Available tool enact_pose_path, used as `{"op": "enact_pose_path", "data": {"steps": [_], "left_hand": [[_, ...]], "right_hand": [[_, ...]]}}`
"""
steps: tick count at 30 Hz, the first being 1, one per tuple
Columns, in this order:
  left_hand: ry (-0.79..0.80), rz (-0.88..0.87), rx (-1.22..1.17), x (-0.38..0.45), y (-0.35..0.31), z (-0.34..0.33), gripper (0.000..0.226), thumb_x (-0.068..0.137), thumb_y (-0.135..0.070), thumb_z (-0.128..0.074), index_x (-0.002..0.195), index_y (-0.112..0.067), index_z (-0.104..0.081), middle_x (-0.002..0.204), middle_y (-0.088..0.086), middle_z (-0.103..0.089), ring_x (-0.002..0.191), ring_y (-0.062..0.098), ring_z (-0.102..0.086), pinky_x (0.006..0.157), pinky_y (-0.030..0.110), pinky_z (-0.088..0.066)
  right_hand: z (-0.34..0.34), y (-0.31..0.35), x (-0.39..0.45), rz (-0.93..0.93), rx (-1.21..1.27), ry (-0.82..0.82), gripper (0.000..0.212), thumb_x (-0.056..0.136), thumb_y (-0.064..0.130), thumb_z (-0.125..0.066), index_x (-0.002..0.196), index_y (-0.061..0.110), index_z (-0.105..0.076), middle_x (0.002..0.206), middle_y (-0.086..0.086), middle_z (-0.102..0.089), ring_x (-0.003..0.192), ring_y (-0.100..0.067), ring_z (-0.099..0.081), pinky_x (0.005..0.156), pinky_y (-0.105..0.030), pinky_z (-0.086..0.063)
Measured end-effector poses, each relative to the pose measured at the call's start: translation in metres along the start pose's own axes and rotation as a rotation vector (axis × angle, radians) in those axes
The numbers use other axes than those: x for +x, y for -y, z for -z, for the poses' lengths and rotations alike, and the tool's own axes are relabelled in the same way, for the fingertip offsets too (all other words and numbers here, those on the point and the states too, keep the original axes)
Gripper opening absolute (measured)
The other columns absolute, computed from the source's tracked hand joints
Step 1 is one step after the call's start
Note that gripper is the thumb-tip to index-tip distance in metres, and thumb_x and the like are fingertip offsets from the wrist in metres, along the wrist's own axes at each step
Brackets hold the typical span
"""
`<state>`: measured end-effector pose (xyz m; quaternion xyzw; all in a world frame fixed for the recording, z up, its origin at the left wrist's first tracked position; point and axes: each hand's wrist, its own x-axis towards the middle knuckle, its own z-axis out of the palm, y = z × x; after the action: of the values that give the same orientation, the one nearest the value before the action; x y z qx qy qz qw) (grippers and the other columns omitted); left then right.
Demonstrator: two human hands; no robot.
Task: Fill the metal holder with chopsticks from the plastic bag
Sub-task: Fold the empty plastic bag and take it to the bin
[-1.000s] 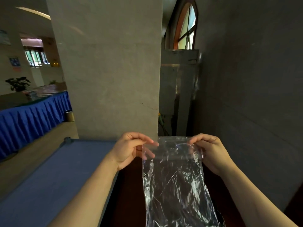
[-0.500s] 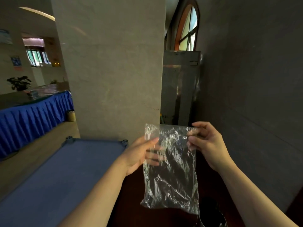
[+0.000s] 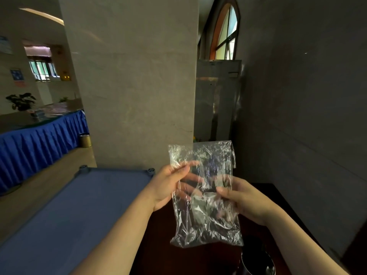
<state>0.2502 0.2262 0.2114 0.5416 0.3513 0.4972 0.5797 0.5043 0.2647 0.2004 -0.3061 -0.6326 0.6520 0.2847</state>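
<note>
A clear, crinkled plastic bag [image 3: 206, 217] hangs upright in front of me, and I see no chopsticks inside it. My left hand [image 3: 168, 185] pinches its left edge near the top, thumb in front and fingers behind the film. My right hand [image 3: 240, 199] grips the bag's right side at mid-height. Below the bag, at the bottom edge of the view, the rim of the metal holder [image 3: 258, 262] shows, dark inside. Its contents are too dark to tell.
A dark wooden table [image 3: 200, 261] lies under the bag. A blue flat surface [image 3: 75, 211] with corner caps adjoins it on the left. A stone pillar [image 3: 135, 86] stands just behind, a grey wall closes the right, and a blue-skirted table [image 3: 35, 141] sits far left.
The bag has been folded shorter and lifted. My right hand dropped from the bag's top corner to its middle right side; my left hand stays on the left edge.
</note>
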Motion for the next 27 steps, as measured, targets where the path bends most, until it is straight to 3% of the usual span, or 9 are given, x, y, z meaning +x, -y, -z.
{"op": "enact_pose_path", "data": {"steps": [3, 5, 8, 15, 18, 20, 22, 24, 27], "left_hand": [[0.001, 0.017, 0.024, -0.002, 0.0, 0.0, 0.037, 0.098, -0.039, -0.058, 0.133, -0.032, -0.064, 0.117, 0.022, -0.073, 0.09, 0.03, -0.072, 0.064, 0.04, -0.058], [0.024, 0.083, 0.007, -0.005, 0.002, 0.001, 0.043, 0.095, -0.046, -0.061, 0.137, -0.036, -0.06, 0.121, 0.023, -0.07, 0.096, 0.035, -0.071, 0.068, 0.042, -0.058], [0.138, 0.205, -0.045, -0.012, 0.005, 0.003, 0.051, 0.095, -0.047, -0.064, 0.142, -0.035, -0.053, 0.128, 0.028, -0.065, 0.1, 0.049, -0.071, 0.067, 0.042, -0.062], [0.274, 0.134, -0.053, -0.015, 0.006, 0.012, 0.047, 0.106, -0.015, -0.045, 0.148, -0.035, -0.047, 0.114, 0.032, -0.071, 0.084, 0.036, -0.078, 0.058, 0.033, -0.062], [0.276, 0.076, -0.099, -0.015, 0.007, 0.016, 0.047, 0.104, -0.013, -0.046, 0.149, -0.028, -0.048, 0.113, 0.025, -0.074, 0.082, 0.032, -0.078, 0.062, 0.031, -0.06], [0.27, 0.045, -0.13, -0.015, 0.007, 0.016, 0.043, 0.103, -0.015, -0.051, 0.146, -0.018, -0.053, 0.114, 0.025, -0.074, 0.079, 0.03, -0.079, 0.064, 0.031, -0.059], [0.272, 0.029, -0.172, -0.015, 0.008, 0.016, 0.034, 0.104, -0.009, -0.05, 0.136, -0.008, -0.061, 0.117, 0.027, -0.072, 0.075, 0.03, -0.078, 0.059, 0.029, -0.059], [0.251, 0.038, -0.236, -0.018, 0.008, 0.017, 0.032, 0.103, 0.0, -0.045, 0.121, -0.006, -0.071, 0.121, 0.026, -0.07, 0.075, 0.034, -0.078, 0.054, 0.028, -0.061], [0.202, 0.06, -0.266, -0.02, 0.009, 0.018, 0.028, 0.098, 0.0, -0.051, 0.1, -0.006, -0.079, 0.123, 0.03, -0.068, 0.098, 0.048, -0.071, 0.06, 0.042, -0.064]], "right_hand": [[-0.001, 0.0, 0.004, 0.085, 0.068, -0.033, 0.03, 0.09, 0.016, -0.072, 0.119, 0.01, -0.067, 0.091, -0.029, -0.073, 0.057, -0.032, -0.071, 0.054, -0.037, -0.054], [0.0, 0.001, 0.006, 0.128, 0.088, -0.057, 0.024, 0.089, 0.012, -0.068, 0.113, 0.009, -0.071, 0.088, -0.029, -0.073, 0.051, -0.03, -0.07, 0.042, -0.027, -0.05], [0.002, 0.002, 0.009, 0.176, 0.097, -0.092, 0.022, 0.088, 0.011, -0.067, 0.108, 0.013, -0.075, 0.086, -0.025, -0.074, 0.051, -0.027, -0.07, 0.041, -0.024, -0.047], [0.007, -0.001, 0.012, 0.234, 0.095, -0.085, 0.034, 0.092, 0.011, -0.063, 0.125, 0.016, -0.071, 0.093, -0.025, -0.075, 0.056, -0.03, -0.071, 0.061, -0.036, -0.053], [0.009, -0.002, 0.013, 0.228, 0.225, -0.065, 0.033, 0.093, 0.005, -0.061, 0.125, 0.007, -0.07, 0.105, -0.03, -0.073, 0.076, -0.036, -0.068, 0.078, -0.048, -0.052], [0.011, -0.002, 0.014, 0.196, 0.248, -0.034, 0.033, 0.089, 0.009, -0.069, 0.121, 0.0, -0.07, 0.102, -0.031, -0.073, 0.071, -0.032, -0.068, 0.082, -0.048, -0.046], [0.012, 0.0, 0.013, 0.18, 0.234, 0.026, 0.037, 0.081, 0.014, -0.082, 0.114, -0.002, -0.073, 0.087, -0.028, -0.074, 0.059, -0.03, -0.069, 0.067, -0.042, -0.054], [0.012, 0.003, 0.009, 0.167, 0.297, 0.065, 0.037, 0.067, 0.012, -0.092, 0.101, 0.002, -0.079, 0.084, -0.026, -0.074, 0.064, -0.031, -0.073, 0.057, -0.037, -0.06], [0.014, 0.0, 0.007, 0.122, 0.329, 0.025, 0.033, 0.063, 0.011, -0.092, 0.094, 0.005, -0.08, 0.096, -0.022, -0.075, 0.079, -0.032, -0.074, 0.066, -0.039, -0.062]]}}
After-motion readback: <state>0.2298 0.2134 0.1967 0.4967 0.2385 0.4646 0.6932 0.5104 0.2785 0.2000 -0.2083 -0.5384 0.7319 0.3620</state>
